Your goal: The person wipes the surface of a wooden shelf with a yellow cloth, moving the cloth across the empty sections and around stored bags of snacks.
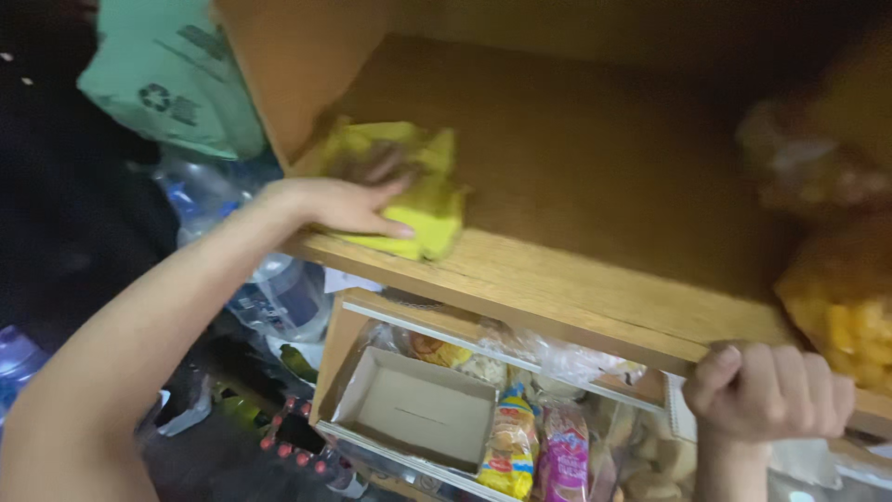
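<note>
Yellow crumpled cleaning cloth (423, 200) is pressed flat on the brown wooden shelf board (595, 167), at its left front corner, just beside the wooden side panel (297, 56) of the cabinet. Part of the cloth is seen overhanging the front edge slightly.

Left hand (339, 200) is laid palm-down on the cloth, fingers extended and spread, not curled around it; fingertips are partly buried in the folds. Left forearm is stretched in from the lower left of the view.

Right hand (769, 390) is closed in a fist over the front edge of the same shelf board, at the far right, well apart from the cloth. Fingers are wrapped over the lip; the thumb is tucked on the left side.

At the right end of the shelf, clear bags of yellow-orange snacks (841, 307) are seen, blurred, just above the right hand.

Below the shelf, an open empty cardboard box (418, 404) is set on a lower tier, with packaged snack bags (539, 446) beside it to the right.

At left, outside the cabinet, a pale green plastic bag (172, 74) is hung high, and clear plastic water bottles (269, 288) are stacked beneath it. Red-capped bottles (297, 437) are visible lower down, near the floor.
</note>
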